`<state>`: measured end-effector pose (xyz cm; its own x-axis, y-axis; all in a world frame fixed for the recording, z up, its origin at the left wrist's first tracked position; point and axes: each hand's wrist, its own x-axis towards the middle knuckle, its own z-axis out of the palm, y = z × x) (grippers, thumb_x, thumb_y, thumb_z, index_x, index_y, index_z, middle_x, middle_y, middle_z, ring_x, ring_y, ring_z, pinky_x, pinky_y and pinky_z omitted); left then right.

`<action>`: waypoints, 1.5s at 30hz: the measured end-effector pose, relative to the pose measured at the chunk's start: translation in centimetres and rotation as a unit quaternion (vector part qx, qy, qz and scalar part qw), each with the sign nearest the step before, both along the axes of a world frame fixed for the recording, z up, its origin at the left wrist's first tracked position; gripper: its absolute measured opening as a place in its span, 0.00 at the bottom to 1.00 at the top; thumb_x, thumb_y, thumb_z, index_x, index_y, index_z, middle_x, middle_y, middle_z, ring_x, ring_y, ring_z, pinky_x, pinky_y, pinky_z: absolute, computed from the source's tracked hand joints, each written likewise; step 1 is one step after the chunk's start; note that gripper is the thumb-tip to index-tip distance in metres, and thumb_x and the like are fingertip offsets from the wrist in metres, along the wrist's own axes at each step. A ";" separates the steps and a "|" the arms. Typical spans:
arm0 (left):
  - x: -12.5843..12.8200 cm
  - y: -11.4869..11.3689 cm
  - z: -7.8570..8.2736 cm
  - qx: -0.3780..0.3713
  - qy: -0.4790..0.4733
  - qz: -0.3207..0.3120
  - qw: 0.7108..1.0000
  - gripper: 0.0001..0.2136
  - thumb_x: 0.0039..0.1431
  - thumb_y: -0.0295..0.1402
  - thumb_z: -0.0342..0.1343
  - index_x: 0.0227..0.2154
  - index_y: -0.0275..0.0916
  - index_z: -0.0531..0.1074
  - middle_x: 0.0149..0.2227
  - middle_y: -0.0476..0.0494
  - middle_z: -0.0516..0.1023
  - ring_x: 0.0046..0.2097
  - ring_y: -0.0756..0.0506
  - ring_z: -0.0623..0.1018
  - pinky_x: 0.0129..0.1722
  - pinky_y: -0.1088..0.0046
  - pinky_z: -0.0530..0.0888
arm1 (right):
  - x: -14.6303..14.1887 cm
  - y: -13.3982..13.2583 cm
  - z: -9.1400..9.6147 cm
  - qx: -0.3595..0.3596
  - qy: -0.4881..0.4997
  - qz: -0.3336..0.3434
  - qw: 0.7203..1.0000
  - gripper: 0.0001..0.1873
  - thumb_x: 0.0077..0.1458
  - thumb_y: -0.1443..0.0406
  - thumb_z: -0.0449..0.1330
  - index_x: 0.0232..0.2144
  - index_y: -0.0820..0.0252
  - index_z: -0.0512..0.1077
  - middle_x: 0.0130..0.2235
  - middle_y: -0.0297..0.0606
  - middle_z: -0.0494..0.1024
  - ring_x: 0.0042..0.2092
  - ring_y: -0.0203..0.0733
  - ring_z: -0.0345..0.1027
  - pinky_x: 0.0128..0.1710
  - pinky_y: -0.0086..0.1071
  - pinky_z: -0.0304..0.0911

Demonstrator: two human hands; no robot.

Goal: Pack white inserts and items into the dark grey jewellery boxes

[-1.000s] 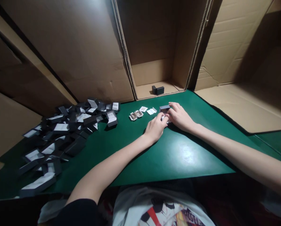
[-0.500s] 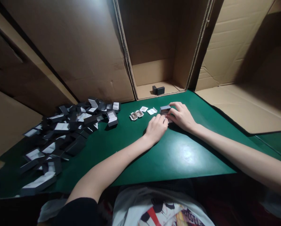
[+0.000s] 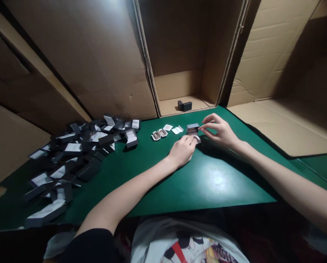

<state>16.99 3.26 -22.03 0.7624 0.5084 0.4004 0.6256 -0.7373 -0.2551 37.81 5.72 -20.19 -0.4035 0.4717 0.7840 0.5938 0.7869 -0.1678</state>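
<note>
A small dark grey box (image 3: 192,127) with a pale inside stands lid raised on the green table. My left hand (image 3: 182,149) has its fingers curled over the front of this box and holds it. A white piece (image 3: 197,139) shows beyond those fingertips; whether it is a loose insert or the box's lining, I cannot tell. My right hand (image 3: 219,131) hovers just right of the box, its fingers stretched and apart, with nothing visible in them. Left of the box lie a white folded card (image 3: 177,130), a white square (image 3: 167,127) and pale folded inserts (image 3: 159,134).
A heap of dark boxes with white linings (image 3: 72,148) covers the left side of the green table (image 3: 152,182). Two closed black boxes (image 3: 187,106) sit in the cardboard compartment (image 3: 177,86) straight ahead. A cardboard sheet (image 3: 286,124) lies at right.
My right hand has drawn back right and up from the box, and its fingers have come off the white piece. My left hand stays on the box.
</note>
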 end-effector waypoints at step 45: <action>-7.9 3.4 1.6 -0.485 -0.632 0.008 0.604 0.19 0.55 0.22 0.55 0.49 0.31 0.59 0.45 0.36 0.68 0.42 0.45 0.72 0.39 0.72 0.70 | -2.9 -1.6 -1.2 -0.190 -0.119 0.069 0.972 0.11 0.60 0.65 0.51 0.42 0.58 0.70 0.35 0.37 0.72 0.32 0.35 0.64 0.32 0.29 0.61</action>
